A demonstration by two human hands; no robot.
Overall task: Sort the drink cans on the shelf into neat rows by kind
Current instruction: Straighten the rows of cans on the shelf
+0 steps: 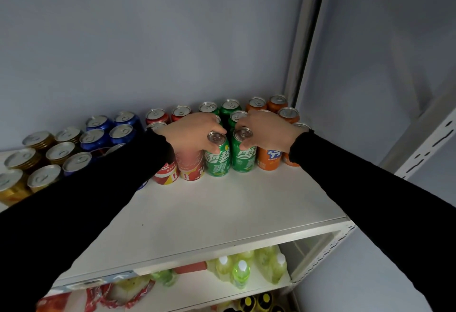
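Drink cans stand in rows on the white shelf (222, 213): gold cans (42, 178) at far left, blue cans (108, 134), red cans (191, 168), green cans and orange cans (269, 160) at right. My left hand (192, 131) grips the front green can (217, 156) near its top. My right hand (266, 129) grips the green can beside it (243, 158), fingers curled over its rim. Both cans stand upright on the shelf, side by side.
A grey wall rises behind the cans. A metal upright (303, 40) stands at the back right corner and another slotted post (424, 149) at the front right. The lower shelf holds yellow-green bottles (241, 272) and red packets (118, 294).
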